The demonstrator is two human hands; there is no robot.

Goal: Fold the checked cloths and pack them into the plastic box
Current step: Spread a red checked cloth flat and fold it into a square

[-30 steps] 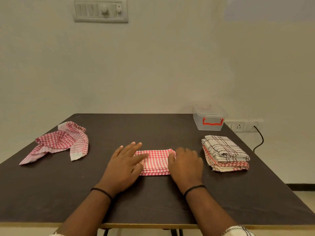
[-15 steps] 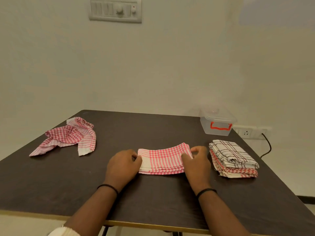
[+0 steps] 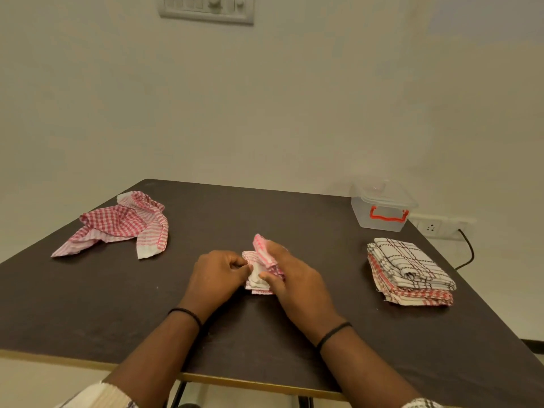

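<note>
Dark brown table (image 3: pixel 294 219) pushed into a plain cream corner, with a switch panel (image 3: pixel 206 8) high on the wall: that is all the workroom this person has. At the table's middle, both hands are busy with one pink checked cloth (image 3: pixel 260 265), already folded down to a small thick packet. The left hand (image 3: pixel 216 275) pinches its left end with curled fingers, while the right hand (image 3: pixel 291 275) grips the other end, thumb underneath, and tips that half up and over. To my eye this is the last fold. It will go best if the raised flap is laid square on the lower half, edges matched, then pressed flat with the palm so the packet does not spring open.

Right of the packet, well apart from it, sits a stack of folded cloths (image 3: pixel 409 272), a black-lined one on top. Beyond the stack, at the table's far right corner, stands the clear plastic box (image 3: pixel 382 210) with an orange handle and its lid on. A crumpled red checked cloth (image 3: pixel 123 223) waits far to the packet's left.

Bare tabletop lies between packet and stack, so sliding it across looks easy. Stack and box both sit near the right edge, where a careless nudge could send them off. A black cable (image 3: pixel 466 248) hangs just past that edge.
</note>
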